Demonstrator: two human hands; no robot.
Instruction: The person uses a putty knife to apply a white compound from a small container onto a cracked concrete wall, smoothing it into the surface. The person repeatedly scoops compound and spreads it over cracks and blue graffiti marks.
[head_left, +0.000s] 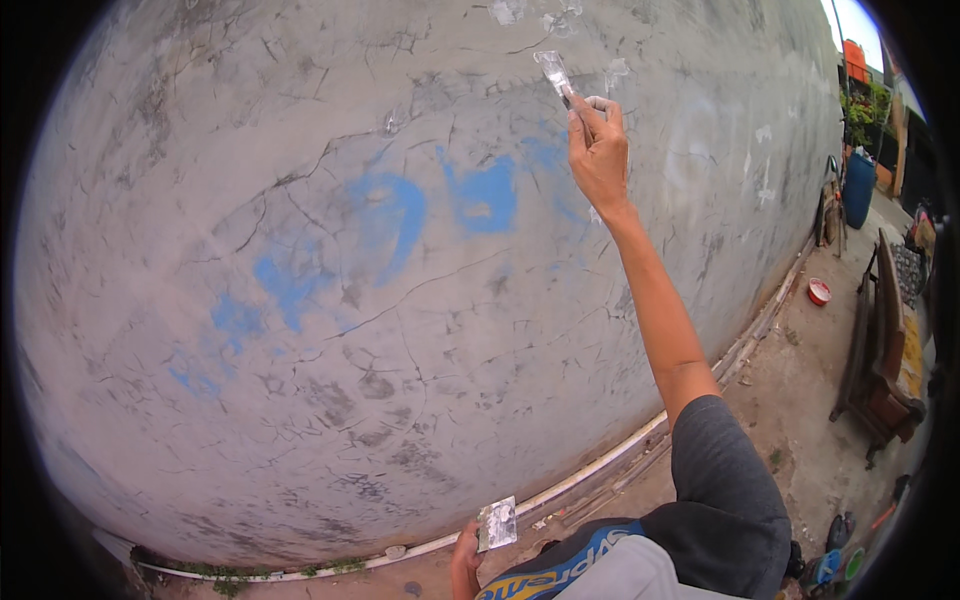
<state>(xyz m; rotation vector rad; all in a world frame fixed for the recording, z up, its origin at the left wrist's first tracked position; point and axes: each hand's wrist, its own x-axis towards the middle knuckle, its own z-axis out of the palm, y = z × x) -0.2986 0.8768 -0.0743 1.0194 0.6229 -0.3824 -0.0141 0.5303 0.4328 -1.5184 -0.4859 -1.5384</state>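
High up on a cracked grey plaster wall (450, 330), my right hand (600, 150) is closed round the handle of a putty knife (551, 72). White filler coats its blade, whose tip is at the wall surface. Low down near my body, my left hand (467, 552) grips a second flat scraper blade (497, 524), smeared with white filler. Part of the left hand is hidden at the lower edge. White filler patches (618, 70) dot the wall near the raised knife, and blue paint marks (487, 197) run across its middle.
A pale pipe (590, 468) runs along the wall's foot. To the right are a red tub (819, 291) with white stuff inside, a wooden bench (885, 340) and a blue barrel (858, 188). A pair of dark shoes (840, 530) lies at lower right.
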